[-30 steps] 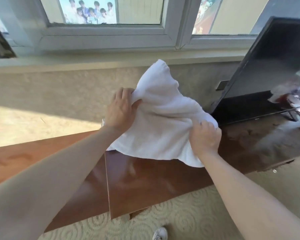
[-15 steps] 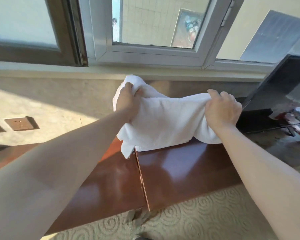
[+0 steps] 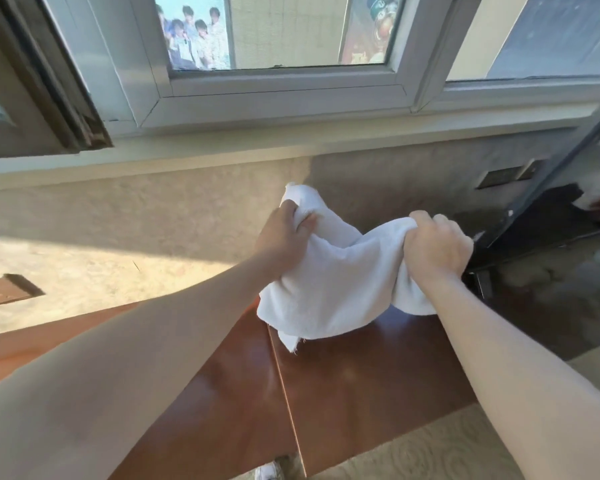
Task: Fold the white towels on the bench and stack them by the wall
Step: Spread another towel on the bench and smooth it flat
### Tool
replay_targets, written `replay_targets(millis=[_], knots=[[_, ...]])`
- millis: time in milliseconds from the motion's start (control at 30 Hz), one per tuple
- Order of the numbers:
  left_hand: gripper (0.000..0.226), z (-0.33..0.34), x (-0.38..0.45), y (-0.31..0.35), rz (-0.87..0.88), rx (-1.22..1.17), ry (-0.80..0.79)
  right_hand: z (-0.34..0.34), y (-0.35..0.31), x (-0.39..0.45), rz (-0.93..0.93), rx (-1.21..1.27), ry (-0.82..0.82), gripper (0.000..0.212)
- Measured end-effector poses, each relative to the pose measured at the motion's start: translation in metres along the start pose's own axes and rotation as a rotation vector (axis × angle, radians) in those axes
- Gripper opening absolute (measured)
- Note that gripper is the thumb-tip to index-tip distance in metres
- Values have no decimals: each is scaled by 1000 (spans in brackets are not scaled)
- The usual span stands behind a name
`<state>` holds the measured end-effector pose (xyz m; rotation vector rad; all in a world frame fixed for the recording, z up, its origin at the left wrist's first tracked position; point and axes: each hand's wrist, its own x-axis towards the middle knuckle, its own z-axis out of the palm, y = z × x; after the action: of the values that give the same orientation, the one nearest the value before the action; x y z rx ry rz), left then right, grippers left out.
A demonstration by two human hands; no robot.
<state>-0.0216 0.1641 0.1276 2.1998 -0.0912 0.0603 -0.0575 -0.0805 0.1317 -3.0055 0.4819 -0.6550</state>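
Towel (image 3: 333,289), white and bunched, hangs in the air above the far edge of the brown bench (image 3: 343,393), close to the wall (image 3: 153,209) under the window. The left hand (image 3: 283,237) clenches one upper corner, and the right hand (image 3: 437,247) grips the other; slack cloth sags between them, its lowest corner dangling just over the bench. Judging by this, folding has barely begun: no crease is set, and no finished stack shows by the wall. On the far right, something white beyond the dark tilted panel (image 3: 548,202) is cut off and too blurred to name.
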Motion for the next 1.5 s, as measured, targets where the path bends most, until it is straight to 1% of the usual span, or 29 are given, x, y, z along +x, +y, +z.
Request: replay_targets(millis=[200,367,567,667,767,867,933,1033,1167,1233,1333,1400,1433,1467,1500], knots=[[36,36,39,5,-1,167,-113,54,6,11,24,23,-96,28],[37,52,65,22,91,347,-144,71,5,24,53,43,-137,26],[31,52,83,43,168,340,-155,82,0,42,79,52,-137,27],[29,43,85,55,198,351,-175,78,3,45,92,65,-106,30],[34,37,87,68,261,463,-229,66,6,45,91,46,-78,29],[51,35,84,74,269,547,-246,49,11,47,110,29,-51,31],[55,34,80,72,269,605,-226,36,15,48,118,48,-23,32],[51,27,74,67,303,653,-134,21,18,52,133,118,59,31],[49,12,72,70,396,655,-27,14,19,55,188,181,117,32],[44,5,75,78,458,699,16,14,18,54,211,206,133,32],[37,-3,77,97,527,778,32,15,19,51,226,211,167,32],[35,-7,78,106,567,788,63,17,21,50,241,225,192,32],[36,-8,79,108,560,775,85,17,22,50,246,240,192,31],[36,-10,80,109,522,747,91,16,22,48,246,256,187,31],[37,-11,84,110,456,717,64,14,22,47,247,267,181,31]])
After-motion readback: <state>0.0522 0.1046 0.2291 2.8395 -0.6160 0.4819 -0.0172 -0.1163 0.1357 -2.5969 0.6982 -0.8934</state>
